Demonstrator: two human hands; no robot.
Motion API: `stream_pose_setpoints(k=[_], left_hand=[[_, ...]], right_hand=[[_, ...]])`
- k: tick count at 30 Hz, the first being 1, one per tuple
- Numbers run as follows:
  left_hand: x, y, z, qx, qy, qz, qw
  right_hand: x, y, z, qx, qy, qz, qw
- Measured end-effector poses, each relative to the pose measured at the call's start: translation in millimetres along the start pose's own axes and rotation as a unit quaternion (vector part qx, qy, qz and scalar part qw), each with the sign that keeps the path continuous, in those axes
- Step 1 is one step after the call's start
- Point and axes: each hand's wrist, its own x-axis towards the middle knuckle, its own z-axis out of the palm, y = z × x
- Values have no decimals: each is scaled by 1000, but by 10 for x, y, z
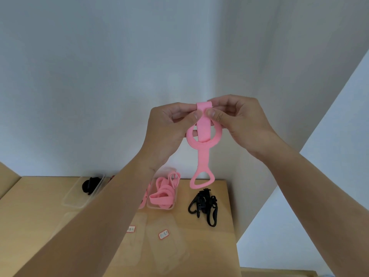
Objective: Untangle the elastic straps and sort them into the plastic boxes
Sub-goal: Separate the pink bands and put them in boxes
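pale grey wall fills most of my view, with the wooden table [40, 216] low in the frame. i have both hands raised in front of that wall: the left hand [169, 124] and right hand [237, 118] each pinch the folded top of one pink strap [203, 126], thumb and fingers closed on it, the two hands nearly touching. the strap hangs straight down from them, long axis vertical. its flat band passes through its own round ring just under my thumbs, and a triangular loop dangles in the air at the bottom. the clear box [159, 208] holding other pink straps sits below and to the left of that loop, partly behind my left forearm, so my left side is nearer to it. a black tangle [203, 206] lies on the table just right of the box, under the loop. i judge the band needs pulling free of the ring before any drop.
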Motion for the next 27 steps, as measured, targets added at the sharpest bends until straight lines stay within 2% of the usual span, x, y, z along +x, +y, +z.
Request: stream_pose_setpoints(k=[7,13,18,24,27], left_hand=[[-38,-15,-32,-14,13,-16,1000],[-237,-216,-52,25,-104,-99,989],[-318,-301,16,31,-88,-114,989],[-348,-307,27,30,-121,-124,984],[-350,-333,38,27,-102,-135,985]], right_hand=[[-26,-58,57,-14,-20,1,1000],[-50,-128,81,-43,-5,-15,999],[-48,-199,22,-96,-4,-37,995],[-110,-245,-22,-142,1,-66,988],[-143,-247,-20,-155,4,-74,985]])
